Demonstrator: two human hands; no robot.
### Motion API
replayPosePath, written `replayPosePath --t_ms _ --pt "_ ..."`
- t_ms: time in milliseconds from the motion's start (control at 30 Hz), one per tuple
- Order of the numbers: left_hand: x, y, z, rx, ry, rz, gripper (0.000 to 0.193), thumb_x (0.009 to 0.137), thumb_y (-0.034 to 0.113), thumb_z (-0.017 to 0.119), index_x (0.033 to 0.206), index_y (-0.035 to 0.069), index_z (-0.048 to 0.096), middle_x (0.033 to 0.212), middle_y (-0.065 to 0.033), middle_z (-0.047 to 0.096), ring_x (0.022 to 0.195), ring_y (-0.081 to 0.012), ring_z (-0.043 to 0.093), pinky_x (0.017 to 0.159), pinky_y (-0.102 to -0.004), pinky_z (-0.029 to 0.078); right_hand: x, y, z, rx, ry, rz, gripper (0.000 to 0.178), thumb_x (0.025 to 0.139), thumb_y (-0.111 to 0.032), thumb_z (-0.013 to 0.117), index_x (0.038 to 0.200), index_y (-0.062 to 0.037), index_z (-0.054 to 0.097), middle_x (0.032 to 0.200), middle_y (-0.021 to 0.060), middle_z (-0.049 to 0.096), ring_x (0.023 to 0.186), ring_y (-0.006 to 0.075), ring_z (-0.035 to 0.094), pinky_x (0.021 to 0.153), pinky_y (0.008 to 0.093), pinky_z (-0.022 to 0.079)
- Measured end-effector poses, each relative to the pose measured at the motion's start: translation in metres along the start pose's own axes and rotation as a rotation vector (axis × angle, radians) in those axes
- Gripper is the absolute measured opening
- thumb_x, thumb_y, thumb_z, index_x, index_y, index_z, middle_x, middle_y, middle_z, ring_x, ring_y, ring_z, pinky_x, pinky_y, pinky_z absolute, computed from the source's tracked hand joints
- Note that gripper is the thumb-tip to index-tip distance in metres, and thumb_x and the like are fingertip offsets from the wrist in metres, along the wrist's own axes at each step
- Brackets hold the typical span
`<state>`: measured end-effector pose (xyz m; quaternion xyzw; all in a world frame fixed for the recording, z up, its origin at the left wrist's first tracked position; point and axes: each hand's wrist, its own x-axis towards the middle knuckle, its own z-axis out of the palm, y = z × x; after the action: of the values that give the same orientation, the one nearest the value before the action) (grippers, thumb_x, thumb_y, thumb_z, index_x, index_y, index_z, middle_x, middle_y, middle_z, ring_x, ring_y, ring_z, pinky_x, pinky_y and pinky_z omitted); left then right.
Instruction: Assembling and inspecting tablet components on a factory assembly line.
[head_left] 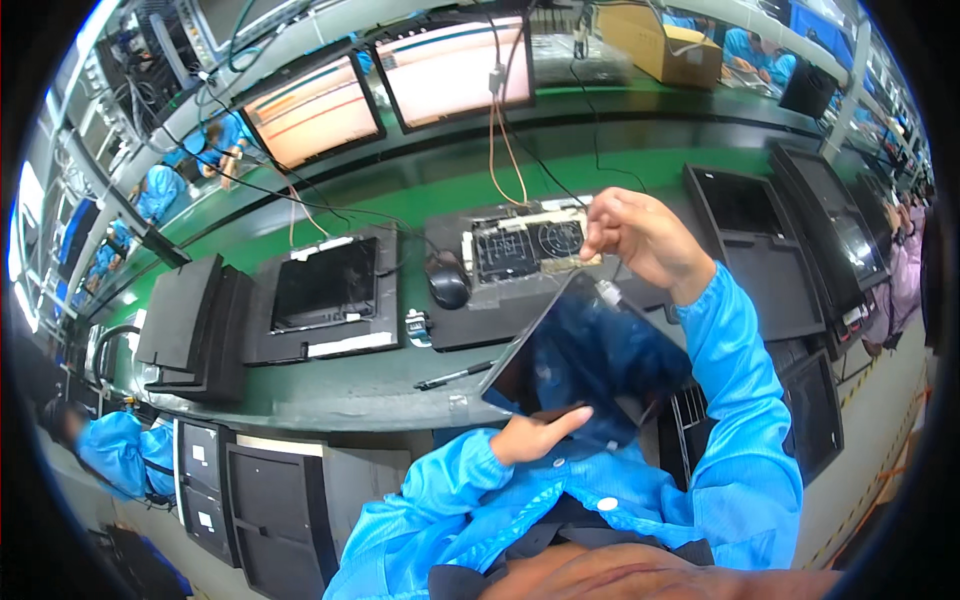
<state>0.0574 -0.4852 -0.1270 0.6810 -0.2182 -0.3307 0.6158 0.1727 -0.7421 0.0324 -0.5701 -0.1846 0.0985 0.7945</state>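
Note:
A dark, glossy flat screen panel (600,355) is tilted up in front of my body, with reflections across its face. My left hand (540,434) grips its lower left edge, thumb on the face and the other fingers hidden behind. My right hand (640,238) is raised over the panel's upper edge, its fingers curled and pinched together. Whatever may be between those fingertips is too small to make out. Just beyond it on the bench lies a black pad (450,322) bearing a light-framed plate (530,243) with black square and round patterns.
A black mouse (448,279), a pen (455,376) and a small teal-and-white item (418,328) lie on the green bench. Another dark panel (325,285) rests at left. Black trays (770,280) stand at right; two monitors (455,70) and hanging cables are behind.

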Motion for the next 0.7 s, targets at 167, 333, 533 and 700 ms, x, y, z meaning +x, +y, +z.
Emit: replayPosePath --t_ms 167,333,533,700 --pt "-0.051 0.008 -0.03 -0.662 0.331 0.287 0.059 0.09 -0.001 0.067 0.146 -0.001 0.049 0.142 -0.0123 0.059 0.132 -0.0267 0.056 0.114 -0.0421 0.041 -0.021 0.072 -0.066 -1.391 0.092 -0.37 0.034 0.098 -0.021 0.066 0.127 -0.0041 0.067 0.131 0.0165 0.066 0.128 0.0337 0.059 0.109 0.0463 0.045" --pt "-0.065 0.015 -0.08 -0.974 0.57 0.473 0.041 0.097 0.006 0.063 0.137 0.001 0.058 0.134 -0.0149 0.065 0.127 -0.033 0.061 0.113 -0.048 0.044 -0.054 0.1 -0.085 -1.545 -0.003 -0.345 0.026 0.092 -0.014 0.072 0.116 -0.0043 0.07 0.128 0.0146 0.066 0.134 0.0349 0.055 0.118 0.0538 0.035" --pt "-0.07 0.005 -0.111 -1.237 0.569 0.546 0.025 0.104 0.014 0.057 0.12 0.001 0.071 0.126 -0.0129 0.072 0.121 -0.0299 0.066 0.111 -0.0468 0.048 -0.037 0.104 -0.023 -1.141 0.098 -0.288 0.018 0.092 -0.009 0.074 0.108 -0.0016 0.068 0.101 0.0127 0.071 0.098 0.0305 0.069 0.09 0.039 0.054" --pt "-0.068 -0.004 -0.107 -1.24 0.624 0.524 0.023 0.103 0.011 0.058 0.119 0.001 0.071 0.124 -0.0126 0.074 0.121 -0.0292 0.067 0.11 -0.0466 0.051 -0.013 0.107 0.048 -0.756 0.061 -0.295 0.022 0.096 -0.012 0.071 0.116 -0.0033 0.07 0.099 0.0126 0.073 0.087 0.0271 0.07 0.078 0.0366 0.055"
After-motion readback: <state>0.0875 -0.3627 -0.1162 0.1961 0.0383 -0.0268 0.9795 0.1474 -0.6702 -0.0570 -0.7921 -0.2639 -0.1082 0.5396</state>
